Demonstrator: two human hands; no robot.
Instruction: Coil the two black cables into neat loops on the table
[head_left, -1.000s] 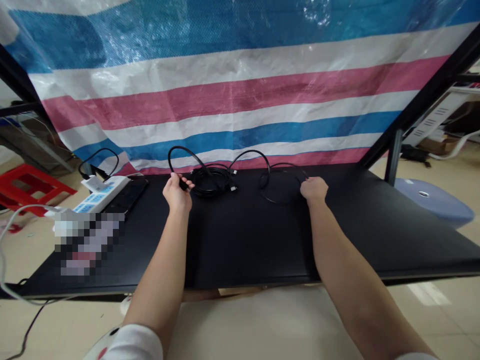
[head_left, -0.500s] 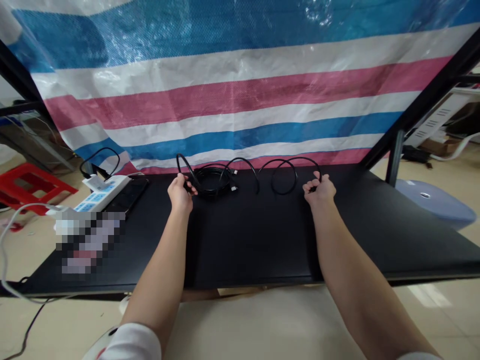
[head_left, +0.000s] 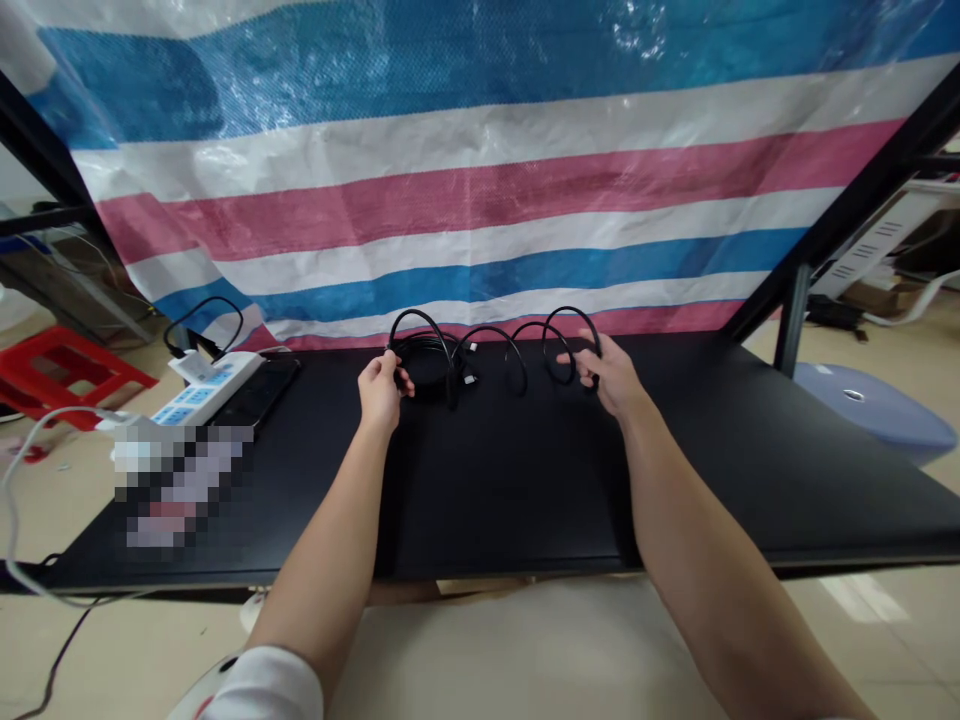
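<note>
black cable (head_left: 491,329) loops between left hand (head_left: 382,388) and right hand (head_left: 613,375), both pinching it.

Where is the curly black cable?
In the head view's middle, the curly black cable loops between the left hand and right hand, over the black table.

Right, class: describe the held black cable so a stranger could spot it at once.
Find the black table before the striped sheet. Near its far edge, left hand and right hand hold the cable. Its loose, open spiral distinguishes it from the coiled bundle nearby.
</note>
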